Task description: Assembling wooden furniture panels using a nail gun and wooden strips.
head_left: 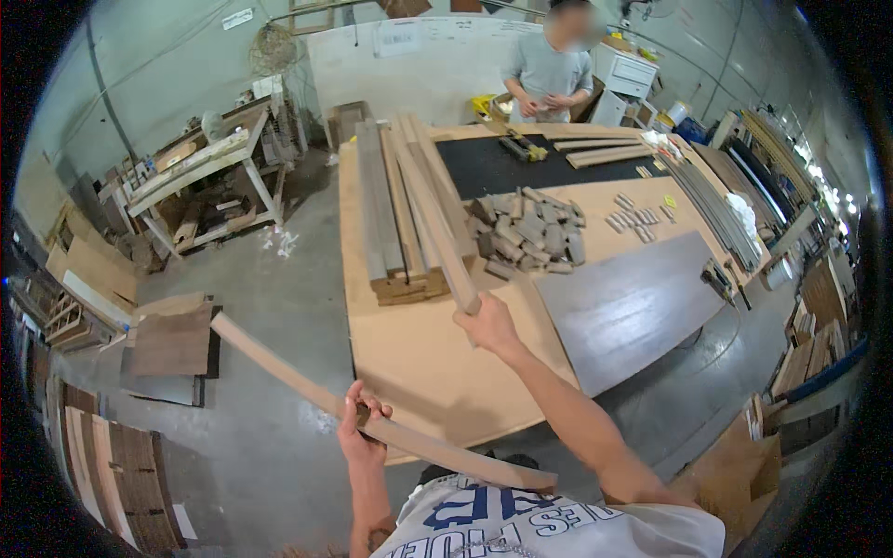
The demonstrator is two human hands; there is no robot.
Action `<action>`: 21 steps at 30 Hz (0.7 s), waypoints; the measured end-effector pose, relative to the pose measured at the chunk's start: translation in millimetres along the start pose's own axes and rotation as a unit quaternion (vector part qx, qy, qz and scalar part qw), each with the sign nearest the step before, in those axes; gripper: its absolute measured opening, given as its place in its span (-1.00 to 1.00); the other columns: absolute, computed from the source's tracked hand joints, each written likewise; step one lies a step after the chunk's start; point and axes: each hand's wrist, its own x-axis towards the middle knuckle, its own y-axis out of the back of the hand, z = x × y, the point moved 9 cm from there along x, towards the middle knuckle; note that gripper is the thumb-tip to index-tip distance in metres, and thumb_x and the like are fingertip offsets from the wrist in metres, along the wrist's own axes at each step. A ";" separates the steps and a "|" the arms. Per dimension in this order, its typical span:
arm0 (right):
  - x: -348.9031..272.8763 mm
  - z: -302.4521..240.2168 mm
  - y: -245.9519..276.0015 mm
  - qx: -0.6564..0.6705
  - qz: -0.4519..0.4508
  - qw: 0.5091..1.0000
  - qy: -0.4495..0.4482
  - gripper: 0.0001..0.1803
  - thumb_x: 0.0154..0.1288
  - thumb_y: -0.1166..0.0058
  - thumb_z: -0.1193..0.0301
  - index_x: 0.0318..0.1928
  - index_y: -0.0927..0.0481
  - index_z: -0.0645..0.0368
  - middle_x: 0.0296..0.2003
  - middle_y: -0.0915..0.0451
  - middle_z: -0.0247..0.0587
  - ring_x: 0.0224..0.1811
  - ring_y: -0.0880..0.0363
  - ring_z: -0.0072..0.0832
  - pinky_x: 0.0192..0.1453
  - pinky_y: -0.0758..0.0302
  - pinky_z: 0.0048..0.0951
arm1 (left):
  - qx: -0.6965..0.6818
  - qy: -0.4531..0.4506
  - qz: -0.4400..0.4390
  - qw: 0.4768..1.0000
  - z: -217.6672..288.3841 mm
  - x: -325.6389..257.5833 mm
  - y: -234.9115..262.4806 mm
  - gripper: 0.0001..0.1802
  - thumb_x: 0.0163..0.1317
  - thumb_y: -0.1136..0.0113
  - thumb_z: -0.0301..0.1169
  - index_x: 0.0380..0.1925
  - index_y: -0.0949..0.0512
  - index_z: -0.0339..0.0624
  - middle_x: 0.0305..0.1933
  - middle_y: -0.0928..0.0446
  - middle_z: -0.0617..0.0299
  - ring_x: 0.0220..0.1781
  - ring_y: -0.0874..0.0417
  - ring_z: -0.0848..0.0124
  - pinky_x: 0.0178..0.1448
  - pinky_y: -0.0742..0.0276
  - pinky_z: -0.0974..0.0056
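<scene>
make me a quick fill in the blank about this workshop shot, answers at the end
The right hand grips one wooden strip; the second strip is in the ____ hand.
The heap of small blocks lies to the ____ of the stacked boards.
The sheet beneath the yellow tool is coloured ____.
Missing words: left; right; black.

Wd strips: matt, smth surf.; grey panel: glossy; conc. floor: semi-gloss.

L hand hides bit of wood strip; co-wkr's head blurred.
</scene>
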 end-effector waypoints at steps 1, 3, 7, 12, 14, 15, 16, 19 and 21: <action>21.2 -3.6 -13.2 0.000 -0.001 1.000 0.005 -0.43 -0.01 -0.24 0.12 -0.21 -0.52 0.45 -0.35 -0.63 0.21 -0.25 -0.66 0.00 -0.09 -0.56 -0.13 | -0.009 -0.005 0.009 1.000 5.7 6.3 9.6 -0.60 0.44 0.02 -0.18 0.10 -0.44 -0.23 -0.45 -0.45 0.25 -0.43 -0.45 0.45 -0.16 -0.50 0.22; 62.5 -15.6 -24.2 -0.058 0.092 0.992 0.060 -0.44 -0.01 -0.23 0.10 -0.28 -0.55 0.45 -0.38 -0.63 0.20 -0.28 -0.66 0.01 -0.10 -0.56 -0.11 | -0.015 -0.019 0.025 0.999 18.3 15.7 26.0 -0.60 0.44 0.01 -0.18 0.10 -0.44 -0.23 -0.44 -0.46 0.25 -0.43 -0.46 0.45 -0.17 -0.52 0.22; 122.4 -34.6 -51.6 -0.080 0.078 0.992 0.067 -0.46 -0.01 -0.23 0.10 -0.31 -0.57 0.44 -0.36 -0.64 0.22 -0.25 -0.65 0.04 -0.09 -0.55 -0.07 | -0.043 -0.037 0.050 0.997 39.1 28.5 44.4 -0.61 0.43 -0.01 -0.18 0.09 -0.44 -0.23 -0.43 -0.48 0.27 -0.44 -0.47 0.46 -0.18 -0.55 0.23; 170.9 -42.1 -62.3 -0.118 0.098 0.987 0.044 -0.43 -0.02 -0.24 0.08 -0.23 -0.59 0.41 -0.26 -0.64 0.25 -0.17 -0.63 0.08 -0.06 -0.55 -0.11 | -0.064 -0.041 0.066 0.995 56.6 44.0 55.9 -0.61 0.44 0.00 -0.19 0.10 -0.43 -0.22 -0.42 -0.49 0.28 -0.44 -0.47 0.47 -0.16 -0.54 0.24; 173.7 -46.0 -61.6 -0.103 0.099 0.989 0.043 -0.44 -0.02 -0.27 0.10 -0.22 -0.59 0.41 -0.26 -0.65 0.21 -0.18 -0.64 0.04 -0.06 -0.55 -0.11 | -0.051 -0.045 0.073 0.995 62.8 50.2 62.0 -0.62 0.44 0.00 -0.20 0.11 -0.43 -0.20 -0.41 -0.49 0.28 -0.44 -0.47 0.48 -0.15 -0.53 0.25; 172.0 -51.1 -55.7 -0.040 0.100 0.993 0.055 -0.41 -0.04 -0.31 0.11 -0.18 -0.57 0.42 -0.26 -0.66 0.17 -0.19 -0.65 0.01 -0.05 -0.55 -0.11 | -0.051 -0.042 0.068 0.995 63.0 55.4 63.5 -0.62 0.44 0.00 -0.20 0.11 -0.43 -0.20 -0.41 -0.49 0.28 -0.44 -0.47 0.48 -0.15 -0.53 0.25; 171.7 -53.8 -50.0 0.024 0.102 0.992 0.066 -0.38 -0.05 -0.35 0.12 -0.15 -0.56 0.44 -0.26 -0.66 0.14 -0.19 -0.65 -0.02 -0.04 -0.54 -0.11 | -0.053 -0.049 0.080 0.994 63.9 58.9 69.6 -0.62 0.44 0.00 -0.20 0.12 -0.44 -0.19 -0.41 -0.48 0.28 -0.44 -0.47 0.48 -0.15 -0.53 0.25; 180.9 -37.2 -59.8 0.050 0.056 0.997 0.036 -0.37 0.07 -0.31 0.20 0.04 -0.47 0.43 -0.08 -0.61 0.15 -0.04 -0.61 -0.21 -0.01 -0.55 -0.29 | -0.054 -0.050 0.086 0.994 59.7 69.6 82.8 -0.63 0.44 0.01 -0.21 0.11 -0.44 -0.18 -0.41 -0.48 0.28 -0.43 -0.47 0.48 -0.16 -0.53 0.25; 158.2 -51.7 -64.6 0.212 -0.004 0.976 0.049 -0.33 0.11 -0.29 0.25 0.16 -0.38 0.35 -0.05 -0.58 0.13 -0.08 -0.60 -0.27 -0.08 -0.57 -0.32 | -0.054 -0.050 0.089 0.993 59.3 79.1 90.2 -0.64 0.44 0.01 -0.20 0.10 -0.45 -0.17 -0.41 -0.48 0.28 -0.43 -0.47 0.49 -0.16 -0.52 0.25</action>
